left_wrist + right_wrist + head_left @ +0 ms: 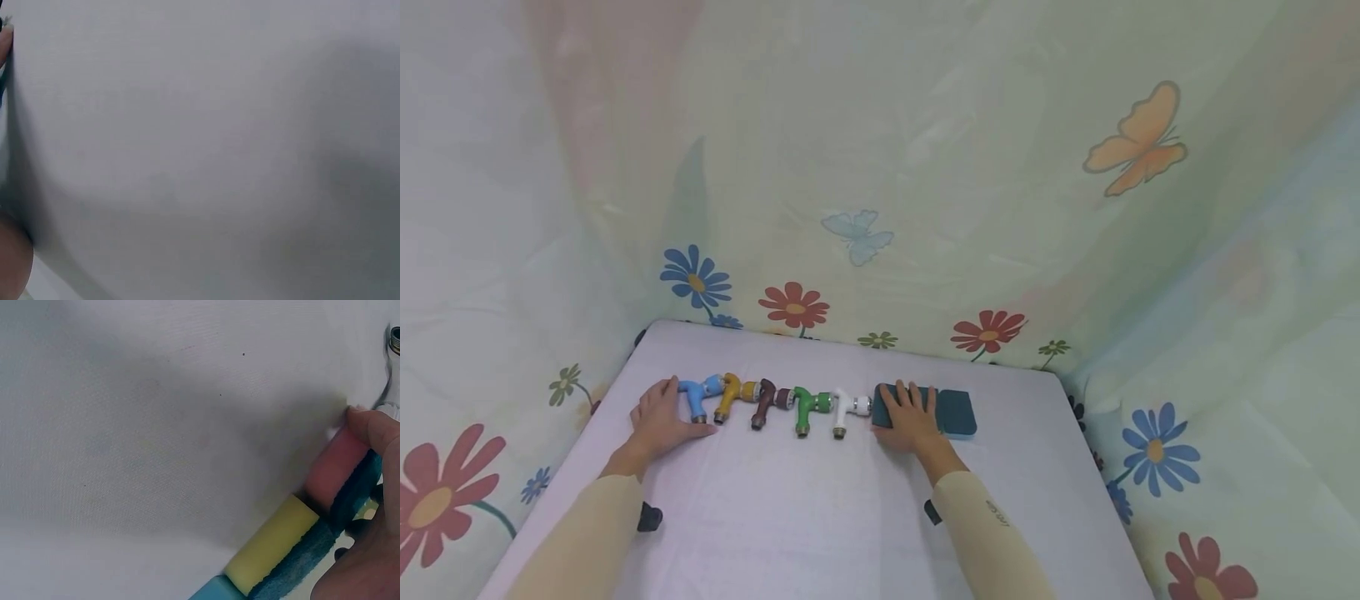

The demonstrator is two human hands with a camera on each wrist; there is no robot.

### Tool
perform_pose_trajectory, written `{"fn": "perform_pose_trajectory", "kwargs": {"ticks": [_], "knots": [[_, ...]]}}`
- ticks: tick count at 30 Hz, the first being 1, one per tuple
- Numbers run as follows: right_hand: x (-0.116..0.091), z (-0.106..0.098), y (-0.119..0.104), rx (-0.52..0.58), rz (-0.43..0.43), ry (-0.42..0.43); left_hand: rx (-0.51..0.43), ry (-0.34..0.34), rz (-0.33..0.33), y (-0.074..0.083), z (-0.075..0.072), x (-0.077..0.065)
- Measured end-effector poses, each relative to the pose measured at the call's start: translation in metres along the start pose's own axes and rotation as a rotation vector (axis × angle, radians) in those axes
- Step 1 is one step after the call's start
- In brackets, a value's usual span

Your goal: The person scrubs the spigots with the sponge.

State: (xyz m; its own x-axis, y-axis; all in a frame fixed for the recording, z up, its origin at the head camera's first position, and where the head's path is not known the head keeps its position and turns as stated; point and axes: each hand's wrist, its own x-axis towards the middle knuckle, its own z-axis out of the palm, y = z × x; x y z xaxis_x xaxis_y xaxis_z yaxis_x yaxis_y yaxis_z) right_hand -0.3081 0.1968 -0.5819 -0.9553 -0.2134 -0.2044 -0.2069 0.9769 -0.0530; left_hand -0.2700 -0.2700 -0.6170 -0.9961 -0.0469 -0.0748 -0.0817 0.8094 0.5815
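Observation:
A row of taps runs across the table: a blue tap (699,398), a yellow tap (728,395), a brown tap (765,402), a green tap (805,408) and a white tap (842,410). Beside the blue tap is my left hand (658,421), fingers along its left side and thumb stretched out in front. My right hand (914,425) lies over the sponges at the row's right end, fingers spread. In the right wrist view its thumb touches a pink sponge (337,465), with a yellow sponge (272,540) and a blue sponge (219,590) alongside, all dark-green-backed.
A pale cloth covers the table (790,517). Curtains printed with flowers and butterflies (1138,146) surround it at the back and sides. Black wrist-worn pieces (650,517) show under both forearms. The left wrist view holds mostly plain cloth.

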Motion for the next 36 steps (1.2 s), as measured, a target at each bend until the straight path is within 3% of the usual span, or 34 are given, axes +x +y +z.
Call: {"fn": "perform_pose_trajectory", "kwargs": {"ticks": [17,23,29,33,36], "knots": [[0.002,-0.005,-0.006,0.002,0.010,-0.017,-0.087,0.065,-0.021,-0.005,0.003,0.000],[0.003,-0.010,-0.006,-0.007,0.005,-0.005,-0.131,0.076,-0.042,0.006,-0.003,-0.004],[0.000,-0.015,-0.006,-0.009,0.004,0.036,-0.195,0.096,-0.007,0.023,-0.004,0.003],[-0.002,-0.021,-0.009,-0.004,0.002,0.044,-0.206,0.082,0.038,0.042,-0.001,0.008],[-0.004,-0.025,-0.010,0.005,0.006,0.076,-0.179,0.078,0.111,0.058,0.003,0.009]]}}
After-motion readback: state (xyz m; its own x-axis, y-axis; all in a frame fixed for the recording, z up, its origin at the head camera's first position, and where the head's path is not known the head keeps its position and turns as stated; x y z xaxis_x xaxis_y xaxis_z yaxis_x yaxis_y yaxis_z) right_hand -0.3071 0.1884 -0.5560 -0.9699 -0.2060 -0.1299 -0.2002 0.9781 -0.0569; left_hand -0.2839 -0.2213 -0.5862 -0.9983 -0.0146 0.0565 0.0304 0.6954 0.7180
